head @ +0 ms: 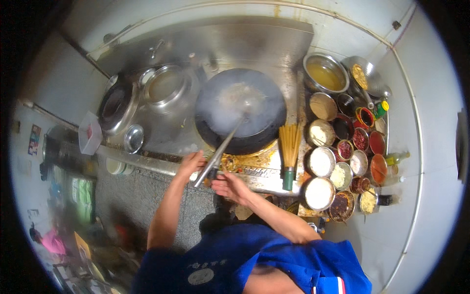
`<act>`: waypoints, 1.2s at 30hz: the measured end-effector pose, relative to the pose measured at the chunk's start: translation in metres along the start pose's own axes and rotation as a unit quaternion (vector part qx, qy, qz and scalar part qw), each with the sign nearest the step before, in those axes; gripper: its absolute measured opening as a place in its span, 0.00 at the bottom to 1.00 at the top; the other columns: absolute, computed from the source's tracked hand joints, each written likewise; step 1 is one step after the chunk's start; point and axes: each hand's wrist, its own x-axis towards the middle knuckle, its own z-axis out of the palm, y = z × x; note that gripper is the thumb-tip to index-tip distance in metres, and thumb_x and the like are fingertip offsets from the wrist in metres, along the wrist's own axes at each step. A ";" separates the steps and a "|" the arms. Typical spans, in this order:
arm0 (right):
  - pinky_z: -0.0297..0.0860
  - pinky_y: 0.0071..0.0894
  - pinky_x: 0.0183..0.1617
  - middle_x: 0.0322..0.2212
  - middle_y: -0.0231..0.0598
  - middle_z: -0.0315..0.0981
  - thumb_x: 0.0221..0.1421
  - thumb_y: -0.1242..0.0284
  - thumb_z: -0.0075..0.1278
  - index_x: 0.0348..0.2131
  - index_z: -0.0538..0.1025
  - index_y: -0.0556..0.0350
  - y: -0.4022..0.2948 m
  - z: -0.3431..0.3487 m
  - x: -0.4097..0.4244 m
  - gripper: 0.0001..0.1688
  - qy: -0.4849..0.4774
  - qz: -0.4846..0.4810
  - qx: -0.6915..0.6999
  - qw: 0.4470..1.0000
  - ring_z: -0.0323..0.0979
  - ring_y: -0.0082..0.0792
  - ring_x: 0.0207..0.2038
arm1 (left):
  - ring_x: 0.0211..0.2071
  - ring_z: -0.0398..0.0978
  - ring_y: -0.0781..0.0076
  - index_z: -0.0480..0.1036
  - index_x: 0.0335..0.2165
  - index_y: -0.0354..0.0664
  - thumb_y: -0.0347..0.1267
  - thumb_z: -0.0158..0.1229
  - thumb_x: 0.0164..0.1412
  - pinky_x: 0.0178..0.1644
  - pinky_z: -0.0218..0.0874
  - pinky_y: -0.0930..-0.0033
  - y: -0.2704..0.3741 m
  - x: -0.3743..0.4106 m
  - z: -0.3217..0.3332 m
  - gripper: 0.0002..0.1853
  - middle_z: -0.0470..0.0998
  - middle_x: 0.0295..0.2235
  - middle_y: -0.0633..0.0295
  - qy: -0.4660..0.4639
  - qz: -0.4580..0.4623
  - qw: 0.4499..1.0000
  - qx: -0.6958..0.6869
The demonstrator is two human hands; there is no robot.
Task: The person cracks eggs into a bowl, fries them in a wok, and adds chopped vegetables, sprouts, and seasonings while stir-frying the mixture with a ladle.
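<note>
A large dark wok (238, 143) sits on the stove, and steam or smoke blurs the food (238, 92) inside it. The long metal handle of a ladle (222, 149) rests across the near rim, its head hidden in the haze. To the left of that handle's end is my left hand (192, 163), its fingers apart and nothing seen in it. My right hand (229, 187) is just to the handle's right, palm turned up and fingers apart, close to the wok's own dark handle (214, 171). Neither hand appears closed around a handle.
A bamboo wok brush (289, 154) lies right of the wok. Further right stand many seasoning bowls (322, 161) and a steel basin of yellowish liquid (325, 75). On the left are a steel pot (165, 86), another wok (115, 104) and a small metal bowl (134, 139). A person in pink (53, 241) is far left.
</note>
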 end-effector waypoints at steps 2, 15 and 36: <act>0.69 0.39 0.50 0.40 0.46 0.72 0.60 0.50 0.44 0.46 0.64 0.56 0.008 0.034 0.027 0.28 -0.045 -0.025 0.076 0.996 0.72 0.40 0.43 | 0.44 0.74 0.63 0.70 0.48 0.37 0.53 0.45 0.63 0.50 0.66 0.61 -0.006 -0.003 0.004 0.31 0.75 0.43 0.48 -0.079 -0.054 0.994 -0.061; 0.56 0.30 0.16 0.15 0.35 0.64 0.58 0.69 0.46 0.31 0.70 0.61 -0.127 -0.179 -0.008 0.12 0.310 -0.297 -0.638 0.640 0.60 0.27 0.13 | 0.28 0.69 0.69 0.72 0.34 0.37 0.29 0.60 0.48 0.30 0.65 0.63 -0.051 0.000 0.103 0.12 0.72 0.27 0.56 -0.313 -0.057 0.915 -0.248; 0.71 0.44 0.25 0.21 0.48 0.72 0.66 0.58 0.29 0.37 0.65 0.60 -0.100 -0.041 -0.079 0.23 0.350 -0.086 -0.874 0.327 0.72 0.41 0.20 | 0.15 0.69 0.72 0.68 0.29 0.38 0.25 0.56 0.52 0.18 0.64 0.68 -0.017 -0.121 0.059 0.05 0.69 0.15 0.63 -0.223 -0.115 0.935 -0.250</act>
